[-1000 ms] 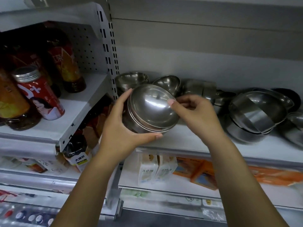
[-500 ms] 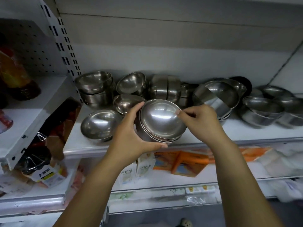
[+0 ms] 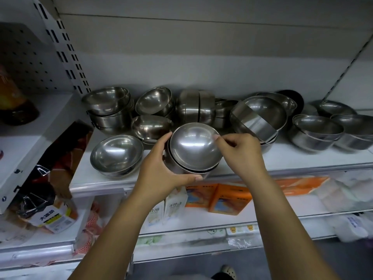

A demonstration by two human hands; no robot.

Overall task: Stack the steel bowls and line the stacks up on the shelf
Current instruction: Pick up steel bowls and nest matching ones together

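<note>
Head view: the left hand (image 3: 161, 174) grasps a small stack of steel bowls (image 3: 179, 167) from its left side, thumb curled under the near edge, and holds it tilted toward the camera over the front of the shelf (image 3: 302, 158). The right hand (image 3: 242, 154) pinches the right rim of the top bowl (image 3: 194, 146) with its fingertips. The step in hand looks like seating that top bowl squarely in the ones beneath. To do it well, I judge, the right hand should press the rim down evenly until all rims run parallel, with the left gripping low so the polished steel cannot slip. The stack should then be levelled and set upright in line with the single bowl (image 3: 116, 154) at the front left, away from the tipped bowl (image 3: 151, 126) behind.

The stack's base lies behind the left palm, so whether it touches the shelf cannot be told, nor how many bowls it counts beyond the few rims showing. The heap at the back overlaps too much to count. A dark round thing (image 3: 292, 100) at the back right is unclear, and the far-right bowls (image 3: 355, 130) are cut by the frame
</note>
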